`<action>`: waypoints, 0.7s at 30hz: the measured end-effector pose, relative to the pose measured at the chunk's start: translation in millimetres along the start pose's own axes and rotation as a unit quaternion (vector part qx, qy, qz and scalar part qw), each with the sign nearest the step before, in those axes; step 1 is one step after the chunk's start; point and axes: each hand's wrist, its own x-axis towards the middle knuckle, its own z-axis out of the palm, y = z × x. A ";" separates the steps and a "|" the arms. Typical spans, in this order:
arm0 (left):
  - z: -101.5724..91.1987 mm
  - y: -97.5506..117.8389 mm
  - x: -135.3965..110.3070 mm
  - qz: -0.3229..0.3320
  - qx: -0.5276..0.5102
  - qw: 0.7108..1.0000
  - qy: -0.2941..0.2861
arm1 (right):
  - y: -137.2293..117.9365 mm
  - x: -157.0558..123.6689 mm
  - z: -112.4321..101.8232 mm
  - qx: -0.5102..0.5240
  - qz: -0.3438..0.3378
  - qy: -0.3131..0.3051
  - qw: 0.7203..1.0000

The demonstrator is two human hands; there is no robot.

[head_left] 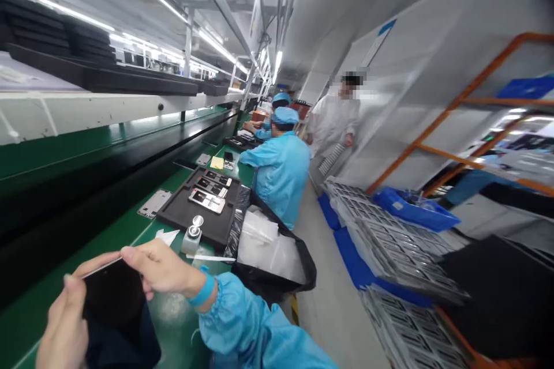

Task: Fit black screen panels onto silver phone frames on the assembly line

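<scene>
A dark-screened smartphone (116, 305) is held up at the lower left, above the green bench. My left hand (64, 323) grips its left side, thumb along the edge. Across the top edge lie the thumb and fingers of my right hand (153, 265), closed on the same phone. A blue band circles my right wrist, above a blue sleeve. Just beyond my right hand stands a small dispenser bottle (191, 237) with its round lid tipped up, beside a white wipe (168, 236). Farther on, a black tray (177, 216) carries several opened phone parts.
A black-lined bin (309, 268) of clear plastic bags hangs at the bench's right edge. Co-workers in blue (281, 173) sit farther along; a person in white (335, 121) stands in the aisle. Stacked trays (372, 225) and a blue bin (415, 210) are at right.
</scene>
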 end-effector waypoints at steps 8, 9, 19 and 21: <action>-14.2 34.6 18.7 0.013 -0.092 0.961 0.262 | 30.7 -32.6 18.5 0.030 0.037 -0.112 0.993; -15.8 35.8 19.5 0.018 -0.102 0.958 0.268 | 35.1 -38.0 20.1 0.024 0.047 -0.133 0.990; 4.8 23.1 13.2 0.034 -0.137 0.946 0.292 | 62.5 -44.8 31.9 0.072 0.041 -0.069 0.994; 6.7 24.9 13.7 0.041 -0.129 0.946 0.295 | 61.1 -43.5 34.3 0.082 0.043 -0.075 0.993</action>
